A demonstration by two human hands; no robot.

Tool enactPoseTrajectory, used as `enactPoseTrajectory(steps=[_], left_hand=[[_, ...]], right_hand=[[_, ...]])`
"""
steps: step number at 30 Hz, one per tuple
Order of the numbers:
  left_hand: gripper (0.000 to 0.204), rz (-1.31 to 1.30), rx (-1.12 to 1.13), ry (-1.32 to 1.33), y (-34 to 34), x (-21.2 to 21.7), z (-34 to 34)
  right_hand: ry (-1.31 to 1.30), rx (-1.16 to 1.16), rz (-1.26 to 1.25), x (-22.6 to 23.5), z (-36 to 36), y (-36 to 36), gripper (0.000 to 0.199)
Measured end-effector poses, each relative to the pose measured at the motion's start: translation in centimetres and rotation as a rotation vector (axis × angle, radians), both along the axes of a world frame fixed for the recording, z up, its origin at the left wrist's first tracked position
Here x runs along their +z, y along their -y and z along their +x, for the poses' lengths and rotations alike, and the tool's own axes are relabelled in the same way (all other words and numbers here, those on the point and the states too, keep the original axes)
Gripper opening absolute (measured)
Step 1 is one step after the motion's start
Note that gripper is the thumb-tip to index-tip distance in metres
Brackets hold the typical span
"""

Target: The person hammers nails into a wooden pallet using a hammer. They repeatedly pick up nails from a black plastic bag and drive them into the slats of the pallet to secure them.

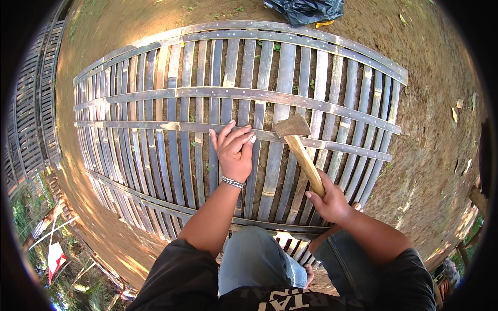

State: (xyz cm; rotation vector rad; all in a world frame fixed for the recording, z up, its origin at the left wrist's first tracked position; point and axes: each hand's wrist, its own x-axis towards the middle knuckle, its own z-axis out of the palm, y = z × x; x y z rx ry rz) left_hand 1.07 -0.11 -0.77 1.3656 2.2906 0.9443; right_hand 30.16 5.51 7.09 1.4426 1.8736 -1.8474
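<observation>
A panel of bamboo slats [173, 111] lies on the ground before me, with flat bamboo strips nailed across it. Over one of those cross strips [202, 127], near the panel's middle, rests my left hand [236, 155]. Its fingers bend close together with the thumb drawn in toward them; anything pinched there is too small or hidden. My right hand [329, 199] is closed round the pale wooden handle of a hammer [306, 160]. The hammer's blocky brown head [292, 126] is just right of my left fingertips, above the same strip; I cannot tell whether it touches.
Bare brown soil [436, 145] surrounds the panel. A crumpled black plastic bag [306, 11] lies beyond its far edge. Another slatted bamboo panel [28, 98] stands at the far left. My jeans-covered knees [257, 254] are close to the near edge.
</observation>
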Motion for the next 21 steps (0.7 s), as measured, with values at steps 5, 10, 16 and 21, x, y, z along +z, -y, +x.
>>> enactPoseTrajectory(steps=[5,10,16,21], left_hand=[[0.008,0.002,0.019,-0.029,-0.20,-0.11,0.15],[0.006,-0.020,0.002,-0.037,-0.15,-0.12,0.14],[0.004,-0.028,-0.002,-0.062,-0.16,0.02,0.24],[0.005,0.006,0.003,-0.061,-0.12,-0.27,0.29]], right_hand=[[0.052,-0.017,-0.090,0.13,0.27,-0.43,0.067],[0.015,-0.010,-0.052,-0.11,0.75,-0.31,0.068],[-0.008,0.012,-0.066,-0.09,0.55,-0.74,0.068],[-0.045,0.041,-0.050,-0.47,0.40,-0.52,0.069]])
